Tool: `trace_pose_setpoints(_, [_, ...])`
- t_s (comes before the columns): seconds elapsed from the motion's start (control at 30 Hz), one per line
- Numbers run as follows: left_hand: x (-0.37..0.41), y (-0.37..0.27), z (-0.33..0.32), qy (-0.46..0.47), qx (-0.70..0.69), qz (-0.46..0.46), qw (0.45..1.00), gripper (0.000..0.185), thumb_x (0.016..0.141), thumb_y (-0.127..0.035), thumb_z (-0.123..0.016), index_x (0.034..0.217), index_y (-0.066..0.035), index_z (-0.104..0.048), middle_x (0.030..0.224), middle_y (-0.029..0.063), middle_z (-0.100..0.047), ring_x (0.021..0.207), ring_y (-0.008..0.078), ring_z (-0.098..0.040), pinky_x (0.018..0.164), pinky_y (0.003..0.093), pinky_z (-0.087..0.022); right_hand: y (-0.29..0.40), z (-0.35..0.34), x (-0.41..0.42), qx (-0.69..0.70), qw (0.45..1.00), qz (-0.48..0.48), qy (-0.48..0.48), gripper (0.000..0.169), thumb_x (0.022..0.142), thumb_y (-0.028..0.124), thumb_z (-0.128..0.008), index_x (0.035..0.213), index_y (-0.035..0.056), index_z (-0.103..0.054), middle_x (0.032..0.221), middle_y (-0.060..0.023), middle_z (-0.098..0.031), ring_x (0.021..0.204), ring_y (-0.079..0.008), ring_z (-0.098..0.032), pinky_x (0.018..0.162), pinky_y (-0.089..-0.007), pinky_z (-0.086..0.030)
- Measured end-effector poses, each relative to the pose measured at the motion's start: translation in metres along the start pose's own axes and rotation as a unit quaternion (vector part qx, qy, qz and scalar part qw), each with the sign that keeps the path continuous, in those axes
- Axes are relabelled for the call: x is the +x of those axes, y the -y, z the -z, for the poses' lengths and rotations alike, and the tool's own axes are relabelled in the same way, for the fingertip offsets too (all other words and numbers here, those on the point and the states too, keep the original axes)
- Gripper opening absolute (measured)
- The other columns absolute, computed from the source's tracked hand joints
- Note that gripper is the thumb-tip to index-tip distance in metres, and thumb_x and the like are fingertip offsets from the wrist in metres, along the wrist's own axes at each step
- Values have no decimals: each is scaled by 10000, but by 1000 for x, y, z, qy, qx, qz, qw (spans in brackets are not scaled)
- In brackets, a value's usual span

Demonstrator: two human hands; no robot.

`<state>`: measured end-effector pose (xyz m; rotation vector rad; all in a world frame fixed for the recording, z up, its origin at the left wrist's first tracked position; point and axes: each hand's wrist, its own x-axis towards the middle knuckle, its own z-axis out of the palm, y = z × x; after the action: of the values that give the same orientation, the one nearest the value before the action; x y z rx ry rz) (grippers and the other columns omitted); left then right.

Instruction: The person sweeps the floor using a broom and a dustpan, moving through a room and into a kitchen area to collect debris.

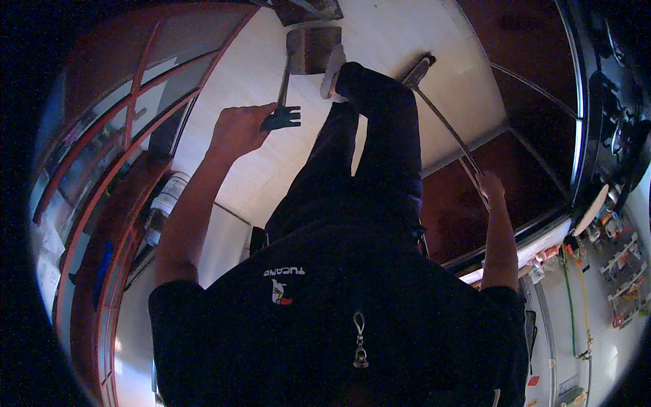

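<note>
My left hand [241, 129] is closed around the top of a long-handled dustpan, where a dark toothed grip [285, 118] sticks out past the fingers. The handle runs down to the dustpan [314, 51], which rests on the pale floor just beside my light-coloured shoe [334, 71]. Out to the right, my right hand [491, 185] grips the thin stick [447, 122] of a broom. Its broom head [419, 71] touches the floor to the right of my leg, apart from the dustpan. Part of the stick passes below my right hand.
Dark red cabinets [531, 173] line the right side, below a black stove-like surface [615, 102]. A red-framed glass cabinet [135, 86] stands at left, near a white container [173, 188]. At the top lies a dark flat object [305, 11]. A rack [625, 274] hangs far right.
</note>
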<state>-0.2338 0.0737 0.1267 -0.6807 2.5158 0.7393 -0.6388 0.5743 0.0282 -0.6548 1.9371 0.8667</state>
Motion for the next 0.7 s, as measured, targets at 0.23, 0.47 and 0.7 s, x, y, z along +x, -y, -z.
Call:
trace_pose_setpoints(0.23, [6, -10, 10, -2, -26, 18, 999, 331, 701, -169, -592, 1033, -169, -584, 753, 102, -620, 657, 269, -601, 583, 368, -474, -56, 60, -6, -98, 994, 11, -49, 388, 861, 375, -357, 946, 63, -571, 954, -161, -583, 881, -361, -550, 746, -461, -448])
trace_pose_setpoints(0.47, [-1, -15, -7, -41, -80, 63, 994, 329, 692, -154, -619, 1020, -155, -598, 761, 109, -621, 660, 273, -601, 592, 363, -479, -51, 114, -9, -60, 994, -69, -68, 445, 859, 402, -375, 974, 22, -575, 961, -189, -587, 885, -369, -557, 775, -450, -452])
trace_pose_setpoints(0.7, [0, -16, -7, -45, -80, 36, 995, 359, 685, -161, -604, 1043, -145, -578, 774, 101, -623, 665, 274, -599, 595, 363, -475, 3, 111, 40, -59, 993, 23, -101, 391, 860, 300, -374, 931, -28, -574, 941, -204, -588, 888, -382, -554, 785, -449, -444])
